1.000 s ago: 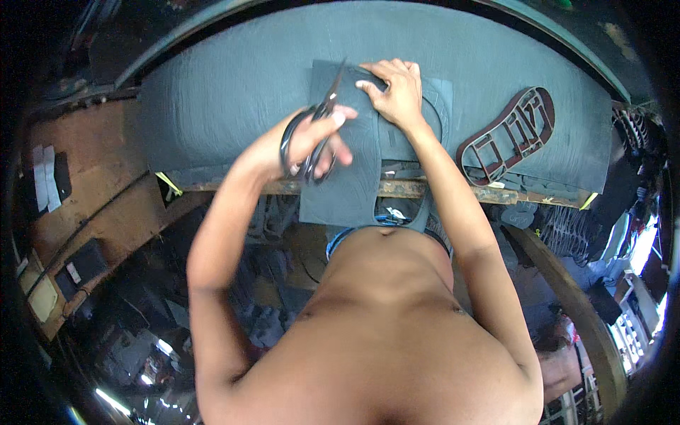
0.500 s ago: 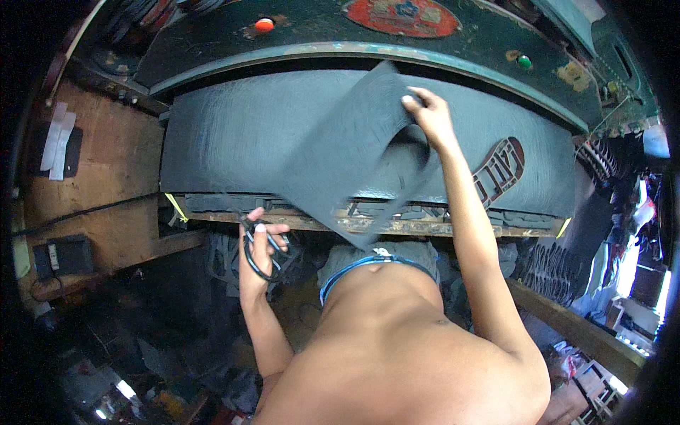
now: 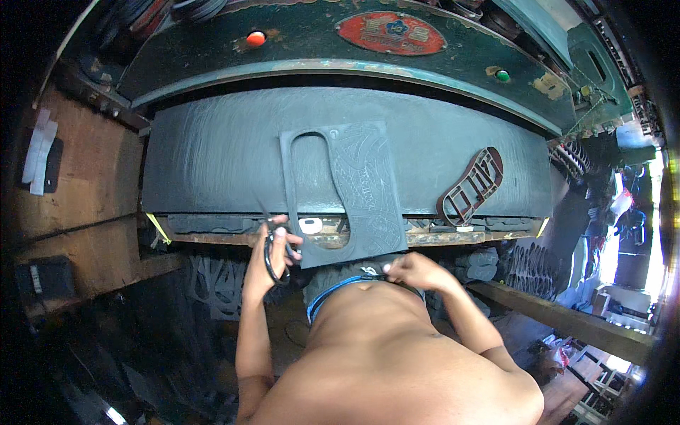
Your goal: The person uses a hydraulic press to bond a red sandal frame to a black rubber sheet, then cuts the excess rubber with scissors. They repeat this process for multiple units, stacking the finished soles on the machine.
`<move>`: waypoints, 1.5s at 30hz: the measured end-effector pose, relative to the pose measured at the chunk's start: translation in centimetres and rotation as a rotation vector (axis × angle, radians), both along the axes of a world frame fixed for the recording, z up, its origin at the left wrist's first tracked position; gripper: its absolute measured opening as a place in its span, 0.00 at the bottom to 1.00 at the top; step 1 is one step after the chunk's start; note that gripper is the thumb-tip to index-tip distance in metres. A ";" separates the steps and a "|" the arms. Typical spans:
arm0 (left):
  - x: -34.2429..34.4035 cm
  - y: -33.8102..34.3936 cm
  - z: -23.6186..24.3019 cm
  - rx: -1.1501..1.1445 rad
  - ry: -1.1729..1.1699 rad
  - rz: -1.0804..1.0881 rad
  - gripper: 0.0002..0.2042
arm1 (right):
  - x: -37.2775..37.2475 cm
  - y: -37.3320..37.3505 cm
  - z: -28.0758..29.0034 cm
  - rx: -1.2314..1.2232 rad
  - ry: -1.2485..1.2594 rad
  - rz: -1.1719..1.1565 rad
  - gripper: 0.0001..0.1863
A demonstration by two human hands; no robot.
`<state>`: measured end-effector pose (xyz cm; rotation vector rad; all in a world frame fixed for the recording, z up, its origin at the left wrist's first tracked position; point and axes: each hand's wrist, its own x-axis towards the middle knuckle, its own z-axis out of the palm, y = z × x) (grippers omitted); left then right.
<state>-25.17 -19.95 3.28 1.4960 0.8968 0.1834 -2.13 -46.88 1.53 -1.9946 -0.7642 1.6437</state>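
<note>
Grey sheet [image 3: 370, 191], thin, one shoe-shaped opening, pale marks on its face: in my head view, the only feed I have, it sits ahead of and between the hands. It seems to lie mostly on the dark table [image 3: 227, 149] beyond them, its near end past the wooden edge [image 3: 453, 236], probably to keep that end within easy reach.

Scissors [image 3: 269, 265], black-handled: in the left hand [image 3: 276, 248], fingers through the loops, blades blurred and pointing away from the body. I judge the loops are worn so the tool stays put while the fingers spread. Hand is just beside the sheet's near left corner; contact, I cannot tell.

Right hand [image 3: 422, 271]: fingers curled and narrow, near the waistband [image 3: 327, 290] and the sheet's near right corner. Whether it grips anything, I cannot tell.

Metal shoe outline [image 3: 470, 187], barred: on the table, ahead and right of the right hand, apart from the sheet, presumably out of its way.

White oval piece [image 3: 309, 225]: visible through the opening, ahead and right of the left hand.
</note>
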 end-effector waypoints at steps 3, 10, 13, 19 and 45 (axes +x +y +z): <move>3.8 -0.3 -0.8 -0.079 -0.009 -0.065 0.27 | 7.6 2.7 2.7 0.281 0.016 -0.051 0.19; 15.3 0.2 -2.8 -0.196 0.030 -0.268 0.20 | 20.1 19.0 -4.4 0.655 -0.881 -0.065 0.34; 19.3 0.5 -3.9 -0.147 0.030 -0.276 0.19 | 21.6 21.6 -6.2 0.521 -0.706 0.106 0.40; 22.2 0.6 -4.9 -0.340 0.110 -0.242 0.19 | 21.4 21.7 -6.0 0.421 -0.459 0.109 0.29; 23.2 2.4 -1.7 -0.593 0.245 -0.336 0.22 | 16.4 20.5 -8.8 0.696 -0.742 -0.231 0.14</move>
